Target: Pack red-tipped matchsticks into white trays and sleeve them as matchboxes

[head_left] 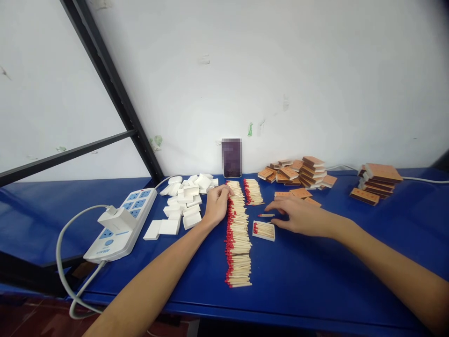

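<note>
A long row of red-headed matches (pixel 239 234) runs from back to front on the blue tabletop (pixel 301 281). My left hand (pixel 216 205) is closed, its fingertips at the left edge of this row near the back; what they pinch, if anything, is hidden. My right hand (pixel 298 214) has thumb and fingers apart. A single loose match (pixel 266 215) lies just left of its fingers. Below that match is a white matchbox tray (pixel 264 238) with several matches in it, the thumb close to its right corner. A shorter block of matches (pixel 253 192) lies behind.
White empty matchbox trays (pixel 170 226) are heaped at left, beside a power strip (pixel 121 224) with a charger (pixel 118 220) and cable. Orange matchbox sleeves (pixel 289 173) pile at back right; stacked matchboxes (pixel 382 173) stand farther right. A dark-screened device (pixel 232 159) leans against the wall.
</note>
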`<state>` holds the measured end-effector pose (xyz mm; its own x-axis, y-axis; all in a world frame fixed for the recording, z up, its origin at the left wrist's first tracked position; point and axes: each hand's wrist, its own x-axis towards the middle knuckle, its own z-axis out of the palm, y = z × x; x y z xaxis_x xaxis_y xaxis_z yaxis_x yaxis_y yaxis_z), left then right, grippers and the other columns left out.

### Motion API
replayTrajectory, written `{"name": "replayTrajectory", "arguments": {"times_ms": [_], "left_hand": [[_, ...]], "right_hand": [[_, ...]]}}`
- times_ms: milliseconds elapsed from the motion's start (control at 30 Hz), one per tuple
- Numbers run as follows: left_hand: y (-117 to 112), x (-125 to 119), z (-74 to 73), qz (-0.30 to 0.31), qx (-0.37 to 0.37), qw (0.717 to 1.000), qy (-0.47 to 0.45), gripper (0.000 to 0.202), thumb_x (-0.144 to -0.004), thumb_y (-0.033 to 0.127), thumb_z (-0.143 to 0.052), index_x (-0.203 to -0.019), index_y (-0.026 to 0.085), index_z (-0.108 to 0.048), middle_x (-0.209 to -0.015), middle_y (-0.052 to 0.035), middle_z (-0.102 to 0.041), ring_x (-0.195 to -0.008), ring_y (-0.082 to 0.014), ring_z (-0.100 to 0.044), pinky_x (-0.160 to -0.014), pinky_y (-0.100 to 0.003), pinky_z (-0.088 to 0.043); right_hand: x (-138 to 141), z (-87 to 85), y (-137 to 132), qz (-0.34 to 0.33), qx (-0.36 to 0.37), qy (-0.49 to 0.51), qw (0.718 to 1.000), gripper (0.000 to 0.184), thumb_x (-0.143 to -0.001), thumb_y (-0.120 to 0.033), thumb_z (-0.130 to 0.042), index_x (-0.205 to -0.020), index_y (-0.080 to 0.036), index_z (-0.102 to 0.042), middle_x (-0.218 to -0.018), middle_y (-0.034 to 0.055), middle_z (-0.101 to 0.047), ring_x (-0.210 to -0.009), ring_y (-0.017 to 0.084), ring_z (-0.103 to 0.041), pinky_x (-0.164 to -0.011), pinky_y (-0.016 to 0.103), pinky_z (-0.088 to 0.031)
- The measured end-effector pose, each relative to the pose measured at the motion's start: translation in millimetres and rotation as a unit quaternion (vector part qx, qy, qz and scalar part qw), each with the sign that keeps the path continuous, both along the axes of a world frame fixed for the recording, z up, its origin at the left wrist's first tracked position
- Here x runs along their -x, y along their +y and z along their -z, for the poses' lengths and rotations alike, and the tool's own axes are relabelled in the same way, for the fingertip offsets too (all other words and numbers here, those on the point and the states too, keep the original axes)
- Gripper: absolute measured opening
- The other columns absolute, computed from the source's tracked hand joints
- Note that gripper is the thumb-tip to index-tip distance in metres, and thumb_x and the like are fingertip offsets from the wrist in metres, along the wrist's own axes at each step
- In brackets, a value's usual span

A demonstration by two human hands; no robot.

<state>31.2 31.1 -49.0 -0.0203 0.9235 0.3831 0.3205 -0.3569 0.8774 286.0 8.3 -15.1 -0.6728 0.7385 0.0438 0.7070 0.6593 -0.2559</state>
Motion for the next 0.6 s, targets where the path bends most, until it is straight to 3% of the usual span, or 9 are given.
{"name": "replayTrajectory", "arguments": {"times_ms": [167, 300, 467, 600], "left_hand": [[-16.9, -1.5, -15.4, 0.007, -0.095, 0.992, 0.087, 0.036, -0.092, 0.035, -0.040, -0.070, 0.016, -0.060, -0.061, 0.0003, -0.051, -0.060, -0.0126, -0.044, -0.062, -0.026, -0.033], [-25.8, -0.2, -25.6, 0.042, -0.148, 0.967, 0.202, 0.037, -0.094, 0.033, -0.038, -0.069, 0.017, -0.061, -0.067, -0.0045, -0.057, -0.068, -0.0163, -0.050, -0.070, -0.029, -0.036], [-37.6, -4.1, -35.0, 0.167, -0.195, 0.896, 0.362, 0.034, -0.093, 0.029, -0.038, -0.076, 0.018, -0.065, -0.075, -0.0081, -0.059, -0.074, -0.0191, -0.050, -0.075, -0.032, -0.038], [-49.4, -12.9, -42.0, 0.203, -0.205, 0.855, 0.432, 0.029, -0.092, 0.028, -0.041, -0.090, 0.018, -0.069, -0.090, -0.0081, -0.060, -0.078, -0.0180, -0.052, -0.073, -0.031, -0.039]], "right_hand": [[0.4, 9.8, 9.5, -0.014, -0.012, 0.025, 1.000, 0.029, -0.093, -0.037, -0.045, -0.094, -0.020, -0.068, -0.091, 0.0079, -0.058, -0.085, 0.023, -0.056, -0.076, 0.035, -0.043], [-2.5, 11.9, 10.4, -0.007, 0.018, 0.031, 0.999, 0.025, -0.094, -0.036, -0.042, -0.088, -0.020, -0.061, -0.089, 0.0065, -0.061, -0.083, 0.021, -0.056, -0.072, 0.033, -0.042], [-7.4, 14.2, 8.0, -0.010, 0.062, 0.027, 0.998, 0.021, -0.093, -0.035, -0.043, -0.088, -0.020, -0.056, -0.089, 0.0063, -0.062, -0.078, 0.019, -0.056, -0.068, 0.031, -0.043], [-8.9, 12.5, 5.3, -0.017, 0.036, 0.000, 0.999, 0.017, -0.093, -0.032, -0.043, -0.090, -0.020, -0.055, -0.090, 0.0062, -0.062, -0.078, 0.019, -0.056, -0.068, 0.030, -0.042]]}}
